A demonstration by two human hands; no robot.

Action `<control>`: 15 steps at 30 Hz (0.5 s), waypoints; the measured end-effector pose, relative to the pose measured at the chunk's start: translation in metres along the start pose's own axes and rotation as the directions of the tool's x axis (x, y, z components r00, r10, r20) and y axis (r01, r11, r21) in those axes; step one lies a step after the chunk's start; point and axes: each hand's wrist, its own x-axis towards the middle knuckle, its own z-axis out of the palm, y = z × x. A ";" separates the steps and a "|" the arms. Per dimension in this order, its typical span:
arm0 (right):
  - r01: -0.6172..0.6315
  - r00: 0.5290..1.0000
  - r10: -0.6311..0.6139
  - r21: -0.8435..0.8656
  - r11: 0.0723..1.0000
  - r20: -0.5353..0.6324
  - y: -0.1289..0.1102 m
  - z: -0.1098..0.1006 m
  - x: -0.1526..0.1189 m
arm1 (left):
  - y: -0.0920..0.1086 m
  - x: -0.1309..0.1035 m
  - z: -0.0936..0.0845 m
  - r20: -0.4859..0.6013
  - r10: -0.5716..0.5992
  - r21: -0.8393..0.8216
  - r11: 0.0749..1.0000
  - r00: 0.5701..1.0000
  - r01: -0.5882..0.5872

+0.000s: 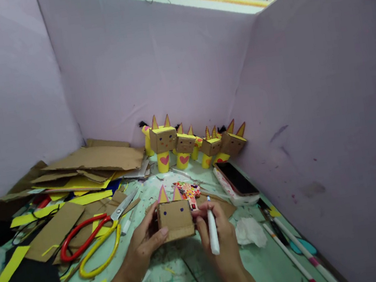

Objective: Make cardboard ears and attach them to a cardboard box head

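My left hand (149, 241) is closed round the left side of a small cardboard box head (176, 222), thumb on its front face. Two pointed pink and yellow ears rise from the box top, and two dark dots are drawn on the front. In my right hand (219, 235) is a white marker (213, 231), its blue tip pointing up and away. The fingers of that hand are beside the box's right edge; whether they touch it I cannot tell. Just behind the box lies a colourful patterned piece (189, 191).
Several finished cardboard-headed figures (163, 140) stand at the back. Stacked cardboard sheets (95, 160) and red-and-yellow scissors (99, 244) lie on the left. Toward the right are a phone (236, 178), a crumpled tissue (251, 232) and striped sticks (292, 257). Tall pale walls enclose the table.
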 end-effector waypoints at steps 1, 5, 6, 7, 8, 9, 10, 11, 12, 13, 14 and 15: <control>-0.014 1.000 0.014 -0.003 1.000 -0.001 0.001 0.001 0.000 | -0.001 0.000 0.000 -0.007 0.001 -0.005 1.000 1.000 -0.001; -0.135 0.989 0.140 0.076 0.988 -0.056 0.004 0.000 0.001 | -0.001 -0.001 0.001 -0.003 -0.010 -0.047 0.999 1.000 0.010; -0.170 0.980 0.181 0.130 0.977 -0.083 0.004 -0.002 0.001 | -0.001 -0.001 0.001 0.000 -0.011 -0.058 0.998 1.000 0.011; -0.196 0.970 0.218 0.188 0.963 -0.106 0.004 -0.003 0.002 | -0.001 -0.001 0.001 0.008 -0.008 -0.066 0.998 1.000 0.009; -0.207 0.963 0.242 0.243 0.948 -0.122 0.003 -0.005 0.003 | -0.001 -0.001 0.001 0.016 -0.003 -0.070 0.998 1.000 0.004; -0.208 0.958 0.253 0.289 0.934 -0.131 0.001 -0.008 0.004 | -0.002 -0.001 0.001 0.024 0.005 -0.070 0.998 1.000 -0.003; -0.200 0.958 0.254 0.324 0.925 -0.134 -0.002 -0.010 0.004 | -0.002 -0.002 0.001 0.032 0.015 -0.064 0.998 0.999 -0.013; -0.190 0.959 0.249 0.347 0.918 -0.134 -0.005 -0.013 0.005 | -0.002 -0.002 0.001 0.036 0.027 -0.053 0.998 0.999 -0.025; -0.188 0.959 0.249 0.357 0.915 -0.133 -0.009 -0.015 0.006 | -0.003 -0.002 0.001 0.038 0.038 -0.041 0.998 0.999 -0.037; -0.191 0.958 0.252 0.358 0.914 -0.133 -0.013 -0.018 0.007 | -0.003 -0.002 0.001 0.038 0.049 -0.027 0.998 0.998 -0.048; -0.195 0.957 0.258 0.357 0.914 -0.136 -0.017 -0.019 0.008 | -0.002 -0.002 0.000 0.041 0.055 -0.014 0.998 0.998 -0.054; -0.198 0.955 0.261 0.350 0.916 -0.141 -0.021 -0.021 0.009 | -0.002 -0.002 0.000 0.049 0.057 -0.004 0.998 0.997 -0.057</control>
